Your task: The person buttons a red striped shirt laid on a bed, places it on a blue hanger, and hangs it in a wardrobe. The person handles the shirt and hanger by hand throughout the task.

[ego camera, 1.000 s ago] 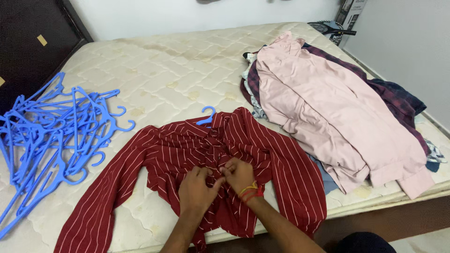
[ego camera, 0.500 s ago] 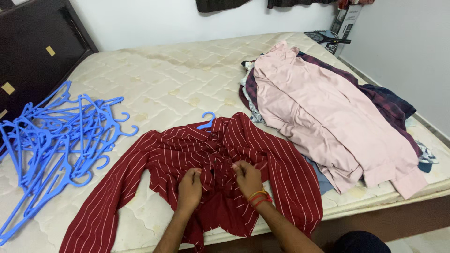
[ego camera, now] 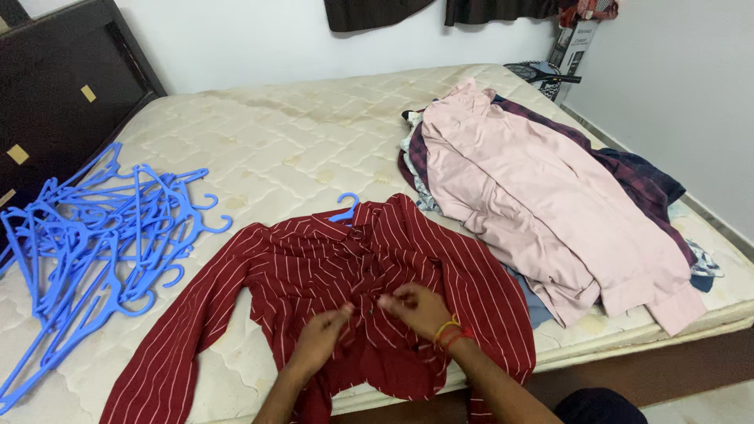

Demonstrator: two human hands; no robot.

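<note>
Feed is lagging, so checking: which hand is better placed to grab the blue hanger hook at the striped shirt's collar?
Probably the left hand: the hanger hook sticks out up and left of the red striped shirt front, on its side; the right hand would cross over.

A bare quilted cream mattress (ego camera: 298,149) carries everything. A red striped shirt (ego camera: 314,267) lies spread at its near edge, a tangle of blue hangers (ego camera: 94,235) at the left, and a heap of clothes topped by a pink shirt (ego camera: 534,196) at the right.

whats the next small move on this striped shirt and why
Probably pinch the two front edges together lower down and fasten there: both hands, left hand and right hand, sit at the front of the red striped shirt, already on its blue hanger, and its lower front looks loose.
</note>
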